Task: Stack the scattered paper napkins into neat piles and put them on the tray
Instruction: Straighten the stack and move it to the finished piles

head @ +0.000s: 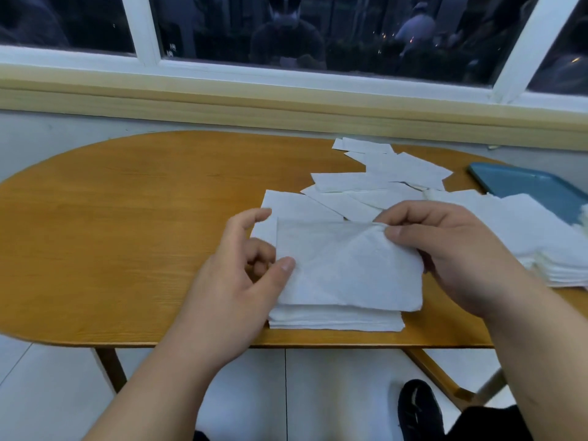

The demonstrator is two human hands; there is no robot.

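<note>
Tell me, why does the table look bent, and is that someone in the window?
Head view: the wide lens bows the table and sill; the dark window seems to mirror a dim figure; light is soft, shadows faint; the held napkin is sharp, the pile at the right edge smeared.

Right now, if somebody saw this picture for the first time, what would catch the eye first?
First, the two hands at the table's near edge: the left hand and right hand pinch one white napkin above a neat pile. Behind them, loose napkins lie scattered across the wooden table. A blue tray sits at the far right, near a second pile.
</note>
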